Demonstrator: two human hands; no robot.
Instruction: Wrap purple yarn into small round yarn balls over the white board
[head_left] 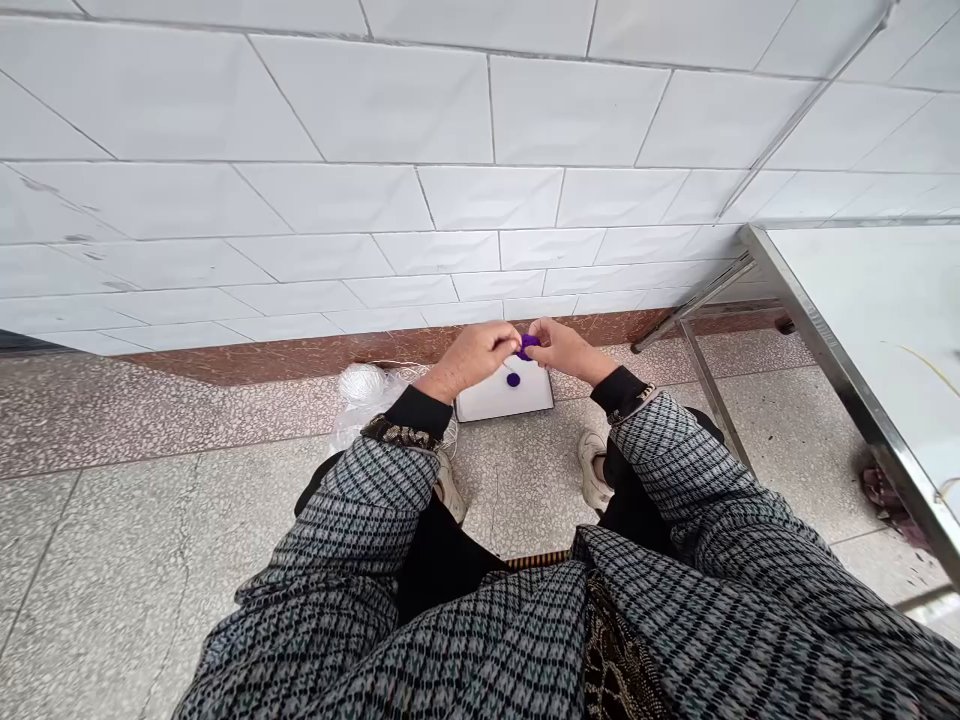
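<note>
A small purple piece (pixel 528 346), soft and yarn-like, is held up between my two hands in front of me. My right hand (pixel 564 350) pinches it from the right side, thumb and fingers closed. On the other side, the fingers of my left hand (pixel 480 355) are pinched together at its left edge; a thin pale strand shows just under them. Below the hands, a round purple disc (pixel 513 380) appears against a shallow white box or tray (pixel 502 402) with a dark edge. My hands hide part of the tray and of the purple piece.
Left of the tray, a clear plastic bag (pixel 352 422) and a ball of white yarn (pixel 361 384) lie by the wall. A metal-framed table (pixel 862 380) stands at the right. White wall tiles (pixel 450 205) rise ahead; my shoes (pixel 595 470) are on the speckled floor.
</note>
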